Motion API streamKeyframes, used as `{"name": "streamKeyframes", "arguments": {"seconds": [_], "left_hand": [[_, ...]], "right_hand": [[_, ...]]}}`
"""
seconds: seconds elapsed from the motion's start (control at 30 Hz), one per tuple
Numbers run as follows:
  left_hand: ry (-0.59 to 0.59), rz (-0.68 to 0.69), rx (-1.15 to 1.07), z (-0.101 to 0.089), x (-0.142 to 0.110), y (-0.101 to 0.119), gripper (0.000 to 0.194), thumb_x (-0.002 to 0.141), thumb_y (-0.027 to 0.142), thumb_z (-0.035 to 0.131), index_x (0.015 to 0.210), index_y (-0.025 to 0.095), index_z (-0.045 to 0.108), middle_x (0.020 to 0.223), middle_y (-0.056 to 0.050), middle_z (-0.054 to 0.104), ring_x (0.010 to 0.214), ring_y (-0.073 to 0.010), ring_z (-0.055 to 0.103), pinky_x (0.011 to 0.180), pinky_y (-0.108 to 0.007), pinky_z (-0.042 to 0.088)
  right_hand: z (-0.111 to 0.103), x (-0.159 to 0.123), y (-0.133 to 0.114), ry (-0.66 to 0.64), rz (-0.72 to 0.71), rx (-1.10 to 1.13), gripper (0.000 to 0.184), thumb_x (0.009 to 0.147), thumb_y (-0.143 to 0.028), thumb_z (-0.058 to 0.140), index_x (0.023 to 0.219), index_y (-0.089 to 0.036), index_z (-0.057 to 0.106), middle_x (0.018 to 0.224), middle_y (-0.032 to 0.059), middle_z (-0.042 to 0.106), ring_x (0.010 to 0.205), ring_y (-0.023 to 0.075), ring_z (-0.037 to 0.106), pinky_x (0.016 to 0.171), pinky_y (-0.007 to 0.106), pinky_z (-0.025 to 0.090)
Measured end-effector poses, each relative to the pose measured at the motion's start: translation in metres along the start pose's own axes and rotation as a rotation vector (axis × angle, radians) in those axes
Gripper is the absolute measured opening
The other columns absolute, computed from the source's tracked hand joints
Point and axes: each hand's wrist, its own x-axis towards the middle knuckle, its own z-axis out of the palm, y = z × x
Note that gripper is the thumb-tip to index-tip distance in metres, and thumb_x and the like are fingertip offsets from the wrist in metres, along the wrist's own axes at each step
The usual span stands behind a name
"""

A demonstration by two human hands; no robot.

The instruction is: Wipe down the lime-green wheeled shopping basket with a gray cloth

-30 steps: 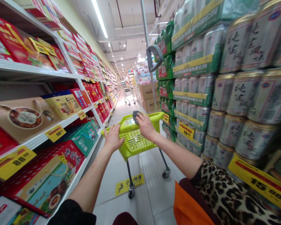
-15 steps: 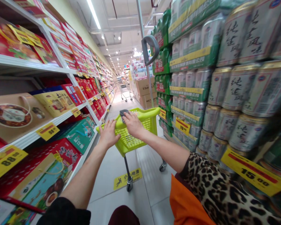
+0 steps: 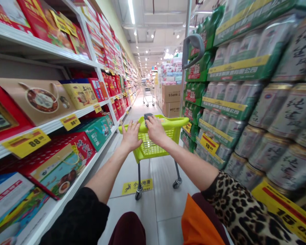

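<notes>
My left hand [image 3: 131,136] and my right hand [image 3: 155,131] both rest on the front rim of a lime-green plastic shopping basket on a wheeled cart [image 3: 153,148]. The left hand's fingers are spread over the rim. Under my right palm lies a small dark grey object [image 3: 148,118], mostly hidden, so I cannot tell what it is. The basket's mesh shows no visible contents. Its two-wheeled metal frame [image 3: 158,177] stands on the tiled floor. My black left sleeve [image 3: 76,217] and leopard-print right sleeve [image 3: 234,207] reach in from below.
White shelves of red gift boxes [image 3: 48,127] line the left. Stacked green-wrapped cans [image 3: 270,146] form a wall on the right. A grey-handled pole [image 3: 191,51] stands ahead right, beside cardboard cartons [image 3: 171,102]. A yellow floor sticker [image 3: 137,186] lies below the cart.
The aisle, shelves and far cart have shifted right in view, and the can stacks have slid toward the right edge. Both hands stay on the basket rim.
</notes>
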Motion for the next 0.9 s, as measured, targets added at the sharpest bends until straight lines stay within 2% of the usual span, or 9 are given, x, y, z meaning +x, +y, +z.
{"name": "streamKeyframes", "arguments": {"seconds": [0.1, 0.2, 0.27, 0.37, 0.43, 0.6, 0.7, 0.8, 0.9], "left_hand": [[0.051, -0.024, 0.008, 0.003, -0.005, -0.001, 0.07, 0.069, 0.026, 0.053, 0.136, 0.016, 0.034, 0.148, -0.011, 0.028, 0.139, -0.0303, 0.012, 0.108, -0.063, 0.009], [0.118, -0.132, -0.007, 0.009, -0.011, -0.009, 0.07, 0.069, 0.024, 0.052, 0.136, 0.012, 0.033, 0.148, -0.015, 0.025, 0.139, -0.0329, 0.012, 0.107, -0.064, 0.009], [0.14, -0.207, -0.037, 0.012, -0.015, -0.015, 0.071, 0.069, 0.022, 0.052, 0.136, 0.011, 0.032, 0.148, -0.017, 0.024, 0.138, -0.0349, 0.012, 0.106, -0.063, 0.014], [0.137, -0.205, -0.083, 0.015, -0.017, -0.022, 0.072, 0.067, 0.019, 0.053, 0.136, 0.01, 0.033, 0.147, -0.019, 0.026, 0.138, -0.0358, 0.014, 0.106, -0.056, 0.024], [0.139, -0.178, -0.103, 0.016, -0.016, -0.025, 0.072, 0.066, 0.018, 0.054, 0.134, 0.008, 0.034, 0.146, -0.02, 0.028, 0.137, -0.0359, 0.016, 0.107, -0.052, 0.027], [0.187, -0.096, -0.155, 0.022, -0.018, -0.032, 0.074, 0.067, 0.019, 0.053, 0.134, 0.002, 0.03, 0.144, -0.022, 0.031, 0.137, -0.0349, 0.017, 0.107, -0.049, 0.028], [0.224, -0.103, -0.205, 0.02, -0.02, -0.038, 0.076, 0.069, 0.022, 0.051, 0.137, 0.002, 0.022, 0.14, -0.024, 0.036, 0.134, -0.0335, 0.028, 0.106, -0.053, 0.027], [0.288, -0.062, -0.243, 0.011, -0.016, -0.034, 0.076, 0.07, 0.02, 0.047, 0.14, 0.007, 0.02, 0.142, -0.02, 0.035, 0.134, -0.0294, 0.03, 0.109, -0.054, 0.021], [0.268, 0.061, -0.363, -0.001, -0.006, -0.019, 0.071, 0.07, 0.016, 0.039, 0.139, 0.011, 0.024, 0.144, -0.012, 0.036, 0.133, -0.0212, 0.033, 0.11, -0.043, 0.024]], "right_hand": [[0.003, -0.001, -0.008, -0.008, -0.033, -0.008, 0.048, 0.08, -0.008, 0.039, 0.126, -0.006, 0.05, 0.137, 0.0154, 0.043, 0.129, 0.0271, 0.03, 0.107, 0.043, 0.024], [-0.007, -0.001, 0.014, 0.012, 0.047, -0.03, 0.046, 0.08, -0.009, 0.038, 0.124, -0.008, 0.053, 0.136, 0.0145, 0.044, 0.126, 0.0276, 0.034, 0.105, 0.044, 0.027], [-0.016, 0.001, 0.034, 0.03, 0.141, -0.049, 0.046, 0.079, -0.009, 0.038, 0.122, -0.006, 0.054, 0.134, 0.0169, 0.046, 0.123, 0.0285, 0.037, 0.103, 0.044, 0.028], [-0.022, 0.008, 0.048, 0.032, 0.234, -0.061, 0.046, 0.078, -0.008, 0.039, 0.121, -0.003, 0.054, 0.13, 0.0203, 0.048, 0.12, 0.0294, 0.041, 0.101, 0.043, 0.032], [-0.018, 0.013, 0.038, 0.019, 0.221, -0.047, 0.046, 0.078, -0.008, 0.04, 0.121, -0.003, 0.054, 0.129, 0.0203, 0.049, 0.119, 0.0289, 0.042, 0.1, 0.042, 0.033], [0.009, 0.02, -0.029, -0.063, 0.055, 0.005, 0.043, 0.081, -0.009, 0.042, 0.122, -0.006, 0.053, 0.134, 0.018, 0.045, 0.126, 0.0275, 0.036, 0.105, 0.041, 0.028], [0.018, 0.02, -0.056, -0.118, -0.006, 0.018, 0.043, 0.084, -0.011, 0.042, 0.126, -0.007, 0.049, 0.138, 0.0157, 0.043, 0.13, 0.0273, 0.03, 0.107, 0.041, 0.025], [0.018, 0.017, -0.058, -0.101, 0.014, 0.031, 0.055, 0.083, -0.014, 0.045, 0.137, -0.008, 0.036, 0.142, 0.0158, 0.037, 0.133, 0.0285, 0.026, 0.109, 0.046, 0.02], [0.014, 0.014, -0.046, -0.058, 0.104, 0.051, 0.062, 0.084, -0.014, 0.043, 0.142, -0.009, 0.023, 0.143, 0.0157, 0.036, 0.134, 0.0294, 0.025, 0.109, 0.054, 0.013]]}}
